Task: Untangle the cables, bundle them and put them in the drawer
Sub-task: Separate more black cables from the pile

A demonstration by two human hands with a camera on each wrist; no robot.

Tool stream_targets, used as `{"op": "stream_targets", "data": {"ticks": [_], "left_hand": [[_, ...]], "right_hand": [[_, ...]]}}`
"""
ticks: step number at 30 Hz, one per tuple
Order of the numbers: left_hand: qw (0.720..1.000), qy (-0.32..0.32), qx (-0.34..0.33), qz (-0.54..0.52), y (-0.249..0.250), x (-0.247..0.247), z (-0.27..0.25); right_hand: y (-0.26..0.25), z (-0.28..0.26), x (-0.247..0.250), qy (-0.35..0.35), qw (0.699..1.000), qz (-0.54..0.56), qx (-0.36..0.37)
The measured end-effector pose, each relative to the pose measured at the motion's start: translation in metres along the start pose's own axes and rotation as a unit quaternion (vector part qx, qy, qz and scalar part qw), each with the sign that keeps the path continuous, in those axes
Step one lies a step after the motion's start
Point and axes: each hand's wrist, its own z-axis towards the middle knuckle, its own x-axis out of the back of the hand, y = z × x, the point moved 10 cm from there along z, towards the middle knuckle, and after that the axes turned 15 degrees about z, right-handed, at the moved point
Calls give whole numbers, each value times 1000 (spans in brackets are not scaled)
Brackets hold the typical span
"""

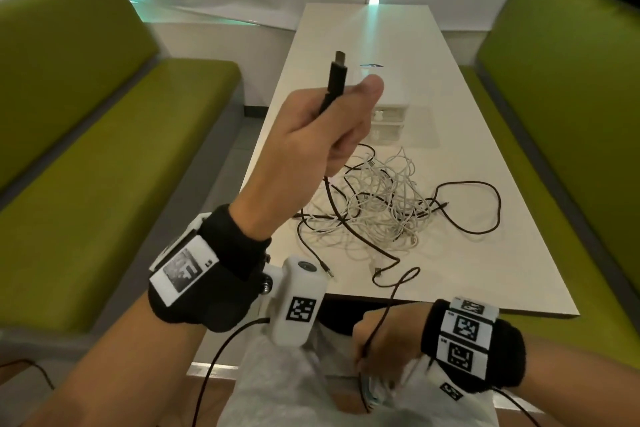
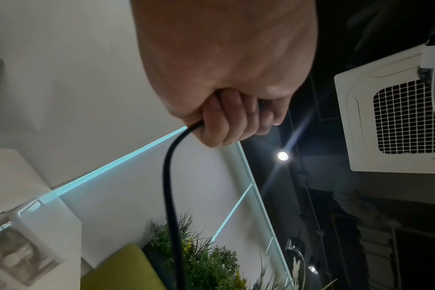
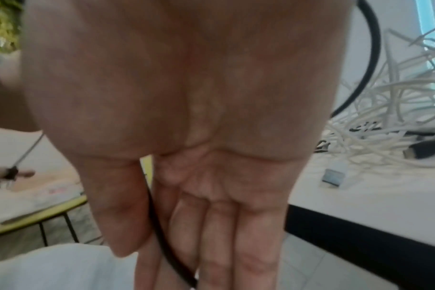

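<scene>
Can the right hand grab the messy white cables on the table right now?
Probably not yet. The right hand is low by the table's near edge with the black cable between thumb and fingers. The white cables lie uncovered, so once it lets go, yes.

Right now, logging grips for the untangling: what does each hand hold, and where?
Left hand grips the black cable just below its plug. Right hand holds the same cable farther along, between thumb and fingers.

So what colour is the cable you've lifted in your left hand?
Black cable, gripped in the left hand; head view shows it best.
</scene>
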Motion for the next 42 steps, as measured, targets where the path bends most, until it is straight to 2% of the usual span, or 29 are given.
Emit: {"op": "stream_targets", "data": {"ticks": [2, 6, 9, 12, 14, 16, 18, 22, 24, 32, 34, 36, 38, 40, 42], "left_hand": [[1000, 5, -5, 21, 2, 0, 4], [998, 13, 13, 64, -8, -1, 7], [997, 16, 30, 70, -20, 2, 6], [998, 2, 31, 59, -23, 1, 5], [998, -2, 36, 44, -24, 2, 7], [999, -5, 37, 33, -26, 2, 8], [999, -4, 38, 37, -28, 1, 9], [997, -10, 49, 54, -35, -3, 11], [997, -12, 52, 56, -38, -4, 11], [997, -10, 54, 54, -42, -7, 10], [997, -13, 56, 51, -42, -8, 10], [997, -21, 55, 44, -40, -13, 11], [998, -28, 50, 29, -34, -17, 11], [998, -37, 42, 18, -28, -20, 12], [998, -42, 39, 11, -25, -21, 12]], "right_hand": [[12, 1, 12, 35, 999, -26, -29], [35, -14, 32, 108, 992, 33, -61], [50, -23, 39, 157, 984, 68, -55], [59, -34, 40, 175, 979, 93, -43], [67, -39, 35, 164, 978, 119, -56], [77, -38, 24, 127, 976, 150, -98], [75, -33, 18, 98, 978, 138, -118], [57, -25, 45, 110, 986, 98, -79], [54, -25, 56, 104, 986, 113, -58], [54, -27, 65, 89, 987, 110, -72], [55, -34, 74, 107, 983, 136, -66], [61, -37, 83, 128, 964, 230, -47], [64, -35, 71, 79, 947, 308, -52], [72, -33, 44, -7, 960, 253, -119], [81, -40, 38, -23, 973, 113, -198]]}}
